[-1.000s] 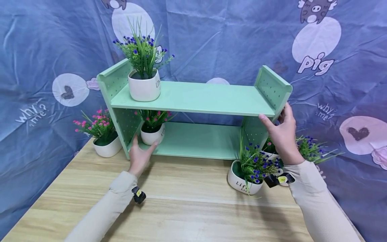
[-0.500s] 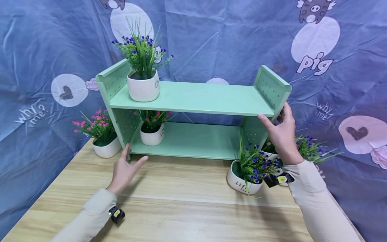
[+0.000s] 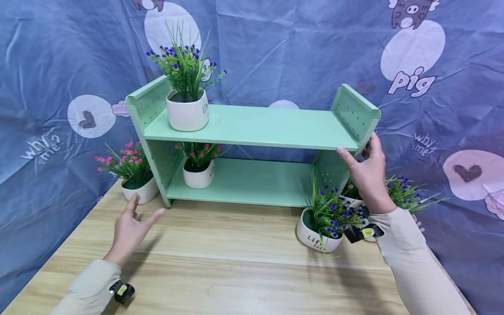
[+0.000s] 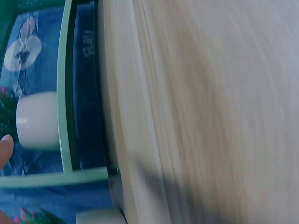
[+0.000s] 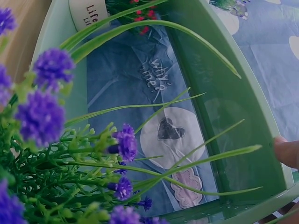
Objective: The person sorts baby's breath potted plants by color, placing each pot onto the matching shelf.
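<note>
A green two-tier shelf [image 3: 271, 127] stands on the table. My right hand [image 3: 370, 175] grips its right side panel, thumb at the front edge of the upper board, fingers behind the panel. To the left, my left hand [image 3: 127, 232] holds nothing; its fingers are spread, with the index fingertip right at the white pot of pink flowers [image 3: 141, 192] beside the shelf. On the upper board is a white pot with purple flowers [image 3: 188, 114]. A pink-flowered pot [image 3: 198, 177] sits on the lower board, and the left wrist view shows that white pot [image 4: 37, 121] past my thumb [image 4: 5, 147].
Below my right hand, a white "Life" pot with purple flowers [image 3: 316, 236] stands before the shelf's right end. More potted flowers [image 3: 405, 194] are partly hidden behind my right wrist. A blue printed cloth [image 3: 252, 52] hangs behind the wooden table [image 3: 244, 262].
My left hand has let go of the pink-flowered pot on the lower board and moved left and toward me, over to the pot beside the shelf. The right hand has stayed put.
</note>
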### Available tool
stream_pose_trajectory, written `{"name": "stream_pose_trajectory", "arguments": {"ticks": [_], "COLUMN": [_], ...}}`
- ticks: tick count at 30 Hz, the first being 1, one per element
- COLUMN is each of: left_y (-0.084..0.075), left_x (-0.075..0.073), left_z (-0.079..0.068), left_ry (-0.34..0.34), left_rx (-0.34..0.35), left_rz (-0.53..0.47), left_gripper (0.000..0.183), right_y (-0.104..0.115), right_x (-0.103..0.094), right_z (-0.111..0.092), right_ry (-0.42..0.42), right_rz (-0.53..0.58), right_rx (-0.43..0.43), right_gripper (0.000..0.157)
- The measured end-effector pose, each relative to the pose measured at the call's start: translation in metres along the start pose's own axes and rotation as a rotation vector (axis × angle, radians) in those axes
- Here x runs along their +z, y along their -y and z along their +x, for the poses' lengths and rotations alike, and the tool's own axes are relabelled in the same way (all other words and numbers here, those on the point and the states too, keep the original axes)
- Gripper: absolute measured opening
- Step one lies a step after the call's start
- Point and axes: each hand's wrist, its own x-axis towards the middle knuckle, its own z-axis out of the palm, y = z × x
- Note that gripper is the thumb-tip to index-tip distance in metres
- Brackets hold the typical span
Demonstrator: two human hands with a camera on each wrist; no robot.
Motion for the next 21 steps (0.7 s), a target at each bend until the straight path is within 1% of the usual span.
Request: {"name": "stream_pose_trajectory", "arguments": {"ticks": [4, 8, 14, 21], "left_y": [0.008, 0.016, 0.033, 0.051], "left_x": [-0.01, -0.017, -0.024, -0.028], "left_z": [0.006, 0.014, 0.032, 0.051], "left_ry": [-0.046, -0.071, -0.092, -0.063], "left_rx": [-0.002, -0.037, -0.086, -0.117], "left_rz": [0.05, 0.057, 0.008, -0.104], "left_gripper": [0.098, 0.1, 0.103, 0.106], "right_y": [0.001, 0.002, 0.003, 0.002], "right_x": [0.0, 0.0, 0.0, 0.0], "right_z": [0.0, 0.0, -0.001, -0.003], "right_ry": [-0.002, 0.002, 0.001, 0.003], "right_rz": [0.002, 0.006, 0.009, 0.014], "right_rx": [-0.003, -0.004, -0.005, -0.012], "right_gripper": [0.073, 0.073, 0.073, 0.073]}}
